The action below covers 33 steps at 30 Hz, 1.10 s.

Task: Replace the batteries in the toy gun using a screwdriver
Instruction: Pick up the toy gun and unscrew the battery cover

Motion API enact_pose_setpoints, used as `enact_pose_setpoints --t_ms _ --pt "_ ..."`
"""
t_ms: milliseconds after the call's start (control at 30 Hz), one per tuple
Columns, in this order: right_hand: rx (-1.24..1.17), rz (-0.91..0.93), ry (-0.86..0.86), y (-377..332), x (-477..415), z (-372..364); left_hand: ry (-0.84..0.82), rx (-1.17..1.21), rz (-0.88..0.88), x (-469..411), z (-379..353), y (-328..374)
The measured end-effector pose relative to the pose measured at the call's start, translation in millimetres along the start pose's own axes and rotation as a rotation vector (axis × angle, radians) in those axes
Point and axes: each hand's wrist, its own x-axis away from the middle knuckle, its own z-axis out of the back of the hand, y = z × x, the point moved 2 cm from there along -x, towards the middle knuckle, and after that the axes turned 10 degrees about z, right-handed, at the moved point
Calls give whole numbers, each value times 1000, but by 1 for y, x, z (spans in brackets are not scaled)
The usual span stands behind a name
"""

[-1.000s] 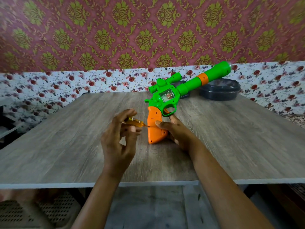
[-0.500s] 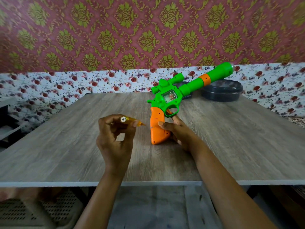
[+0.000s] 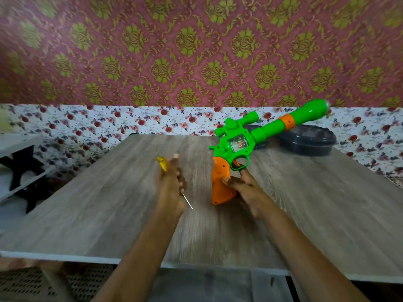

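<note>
A green toy gun (image 3: 237,144) with an orange grip stands upright on the wooden table (image 3: 109,214), barrel pointing up to the right. My right hand (image 3: 244,188) grips the orange handle from the right side. My left hand (image 3: 172,186) holds a small screwdriver (image 3: 163,163) with a yellow handle. Its metal tip pokes out below the hand, pointing down to the right, well clear of the gun. The left hand is blurred.
A dark round lidded container (image 3: 309,141) sits at the back right of the table behind the gun's barrel. A white shelf with a black stand (image 3: 21,162) is off the table's left side. A perforated surface shows below the table's front edge.
My left hand has pulled the screwdriver away from the orange grip to the left and turned it so the tip now points downward. The gun stays held upright.
</note>
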Motion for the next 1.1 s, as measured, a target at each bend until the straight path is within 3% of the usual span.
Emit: enact_pose_setpoints --t_ms 167,267,400,500,733,1100 --pt "188 118 54 -13 -43 -24 -142 -132 389 -33 -12 -14" --pt "620 201 84 -15 -61 -31 -187 -162 504 -45 -18 -20" --pt "1274 212 -80 -21 -60 -49 -258 -132 564 -65 -16 -28" --pt "1475 368 -112 -25 -59 -64 -301 -35 565 -66 -16 -28" --pt "1493 568 -134 -24 -56 -75 -302 80 508 -61 -14 -27" --pt "1312 424 -46 -31 -50 -54 -252 44 560 -68 -11 -33"
